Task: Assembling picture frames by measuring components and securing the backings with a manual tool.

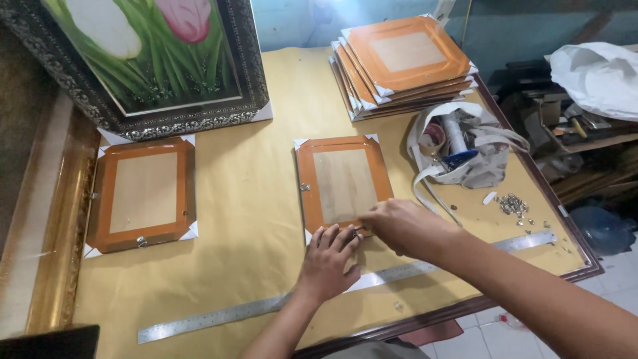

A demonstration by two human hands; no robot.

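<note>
We press our left hand (330,259) flat, fingers spread, on the near edge of the orange wooden picture frame (342,184); our right hand (399,225) pinches something small there. The frame's long axis runs away from us mid-bench (252,219). Rightward, a white cloth bag (465,156) holds tape rolls; a long steel ruler (266,306) lies beneath.
</note>
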